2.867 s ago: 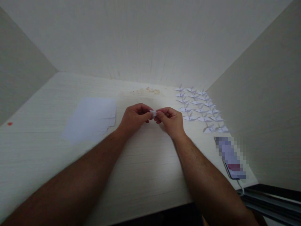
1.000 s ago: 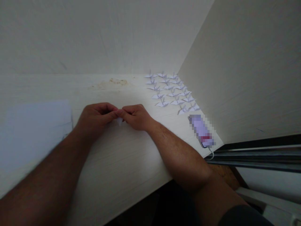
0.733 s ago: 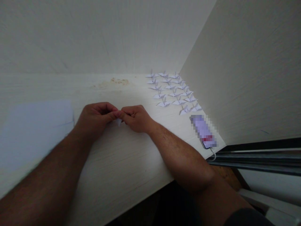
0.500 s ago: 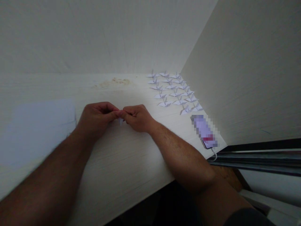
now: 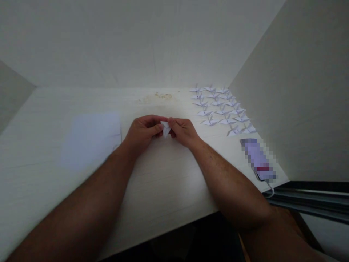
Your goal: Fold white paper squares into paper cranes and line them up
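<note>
On the table (image 5: 163, 182), white sheets (image 5: 92, 136) are laid at the left. By the left hand (image 5: 144, 131), one side of a small folded paper (image 5: 165, 128) is pinched over the middle; its other side is gripped by the right hand (image 5: 183, 131). Farther right, paper cranes (image 5: 224, 112) are set out in rows, and nearer the front a phone (image 5: 259, 160) is laid, with a cable (image 5: 271, 190) attached.

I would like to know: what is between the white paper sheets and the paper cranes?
In the head view, the left hand and right hand appear between the white paper sheets and paper cranes, holding a small folded paper.
</note>
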Tool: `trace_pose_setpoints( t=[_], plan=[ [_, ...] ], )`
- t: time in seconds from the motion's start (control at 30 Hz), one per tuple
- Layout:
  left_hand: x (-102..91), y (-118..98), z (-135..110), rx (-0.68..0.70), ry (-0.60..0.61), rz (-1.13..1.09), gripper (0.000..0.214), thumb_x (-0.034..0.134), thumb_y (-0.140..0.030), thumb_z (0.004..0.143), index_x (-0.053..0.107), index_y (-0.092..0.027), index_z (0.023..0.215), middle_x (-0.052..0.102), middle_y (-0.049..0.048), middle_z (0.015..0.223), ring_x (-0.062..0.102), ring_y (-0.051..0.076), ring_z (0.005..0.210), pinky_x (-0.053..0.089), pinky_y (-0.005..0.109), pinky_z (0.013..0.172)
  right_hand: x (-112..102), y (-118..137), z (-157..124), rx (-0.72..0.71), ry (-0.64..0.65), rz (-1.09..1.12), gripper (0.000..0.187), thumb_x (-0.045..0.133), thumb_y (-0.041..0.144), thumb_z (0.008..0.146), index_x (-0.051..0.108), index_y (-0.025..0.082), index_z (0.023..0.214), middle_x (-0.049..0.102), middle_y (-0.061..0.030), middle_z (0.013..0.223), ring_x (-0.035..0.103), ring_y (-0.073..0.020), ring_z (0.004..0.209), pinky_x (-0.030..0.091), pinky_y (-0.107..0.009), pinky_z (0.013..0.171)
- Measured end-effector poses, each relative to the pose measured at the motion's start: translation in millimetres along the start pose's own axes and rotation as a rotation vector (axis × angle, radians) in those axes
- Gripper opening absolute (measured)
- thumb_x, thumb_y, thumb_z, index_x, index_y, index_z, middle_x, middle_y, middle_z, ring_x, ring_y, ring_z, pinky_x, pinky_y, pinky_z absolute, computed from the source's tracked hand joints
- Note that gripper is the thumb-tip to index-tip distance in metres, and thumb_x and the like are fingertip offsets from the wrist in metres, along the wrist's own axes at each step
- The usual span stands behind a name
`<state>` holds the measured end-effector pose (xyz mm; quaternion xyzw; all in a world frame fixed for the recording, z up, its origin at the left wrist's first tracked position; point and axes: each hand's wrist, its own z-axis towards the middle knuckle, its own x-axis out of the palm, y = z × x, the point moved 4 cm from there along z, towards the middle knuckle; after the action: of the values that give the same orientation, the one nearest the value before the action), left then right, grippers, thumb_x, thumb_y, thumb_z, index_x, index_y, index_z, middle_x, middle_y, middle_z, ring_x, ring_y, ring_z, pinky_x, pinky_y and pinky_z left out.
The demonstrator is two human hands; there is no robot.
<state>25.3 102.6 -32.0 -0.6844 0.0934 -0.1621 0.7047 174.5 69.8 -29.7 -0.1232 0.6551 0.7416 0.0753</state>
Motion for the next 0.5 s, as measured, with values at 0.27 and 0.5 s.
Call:
trace_pose_setpoints(
  t=[0.27,0.5],
  plan=[
    [-0.3,-5.2,-0.8,-0.009,-0.201,0.018,0.018,0.069,-0.021,0.066,0.077,-0.017,0.082,0.057,-0.0022,0.051,0.047,0.009,0.045,0.035,0.022,0.045,-4.6,2.3,1.9,-0.105,-0.153,0.093,0.028,0.072,0.036,0.073,0.06,0.021,0.093,0.058,0.0051,0.071,0.048,-0.0085,0.059,0.04,-0.023,0.058],
    [0.1,-7.6,-2.4,0.026,-0.15,0.168,0.021,0.075,-0.033,0.071,0.078,-0.018,0.086,0.066,0.0008,0.062,0.055,0.011,0.053,0.047,0.023,0.052,-7.5,0.0,4.0,-0.059,-0.261,0.082,0.024,0.068,0.04,0.077,0.059,0.019,0.07,0.053,0.0048,0.059,0.043,-0.0079,0.053,0.035,-0.023,0.053]
  ],
)
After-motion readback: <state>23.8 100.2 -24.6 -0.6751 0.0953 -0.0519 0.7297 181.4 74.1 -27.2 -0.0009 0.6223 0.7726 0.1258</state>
